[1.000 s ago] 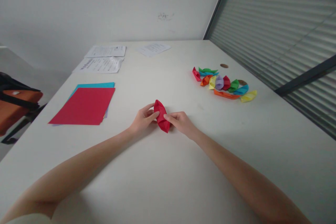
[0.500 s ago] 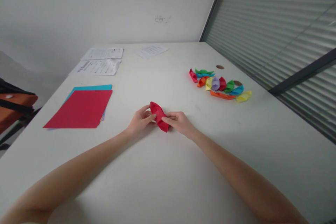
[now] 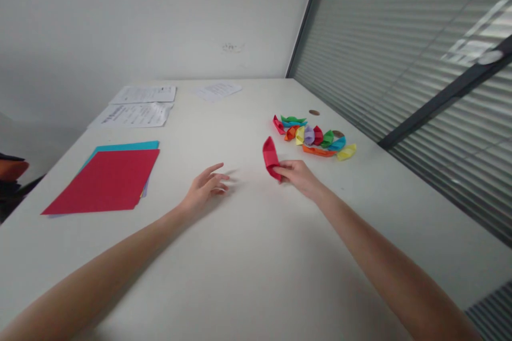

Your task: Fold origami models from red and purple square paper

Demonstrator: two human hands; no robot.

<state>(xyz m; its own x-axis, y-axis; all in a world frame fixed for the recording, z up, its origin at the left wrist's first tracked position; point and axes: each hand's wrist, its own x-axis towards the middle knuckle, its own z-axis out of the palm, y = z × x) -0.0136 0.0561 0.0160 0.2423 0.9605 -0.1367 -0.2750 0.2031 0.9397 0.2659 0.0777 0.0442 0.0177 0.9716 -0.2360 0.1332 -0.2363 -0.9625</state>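
My right hand (image 3: 298,175) pinches the near end of a folded red paper boat (image 3: 271,157) and holds it just above the white table (image 3: 248,256). The boat stands a short way in front of a pile of several coloured paper boats (image 3: 316,137). My left hand (image 3: 206,186) rests on the table to the left of the red boat, fingers spread and holding nothing. A stack of flat coloured sheets with a red sheet (image 3: 104,180) on top lies further left.
Printed white papers (image 3: 138,108) lie at the far left of the table, another sheet (image 3: 216,90) near the back wall. A window with blinds (image 3: 400,53) runs along the right edge. Part of an orange chair (image 3: 10,170) shows at the far left.
My left hand let go of the red boat and opened. My right hand carried the boat to the right, toward the coloured pile. The view has swung right.
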